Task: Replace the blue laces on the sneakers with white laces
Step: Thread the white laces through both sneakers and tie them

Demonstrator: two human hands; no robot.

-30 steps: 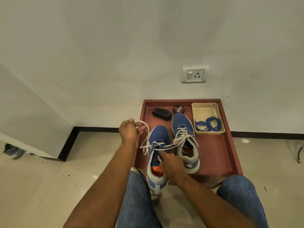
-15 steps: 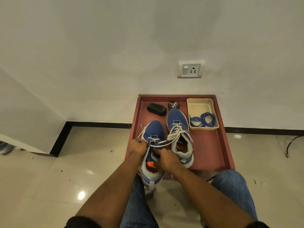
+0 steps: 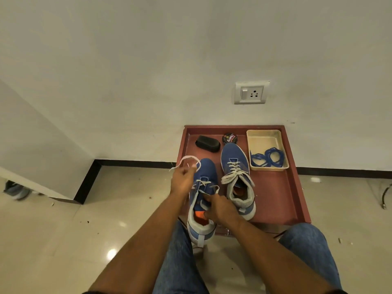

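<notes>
Two blue sneakers stand on a red tray [image 3: 294,198]. The right sneaker [image 3: 235,164] is laced and tied with a white lace. The left sneaker [image 3: 204,172] hangs over the tray's near edge, its white lace [image 3: 191,159] threaded through only the lower eyelets. My left hand [image 3: 182,180] pinches a loop of that lace and holds it up at the shoe's left side. My right hand [image 3: 220,209] grips the left sneaker at its tongue and collar. The blue laces [image 3: 268,158] lie coiled in a beige tub [image 3: 263,135] at the tray's back right.
A black shoe brush [image 3: 207,143] and a round polish tin [image 3: 229,138] sit at the back of the tray against the white wall. A wall socket [image 3: 251,93] is above. My knees in jeans [image 3: 307,240] flank the tray's near edge. Tiled floor spreads left and right.
My left hand has risen from the shoe's eyelets up and to the left, drawing a loop of white lace out. My right hand stays on the left sneaker's tongue.
</notes>
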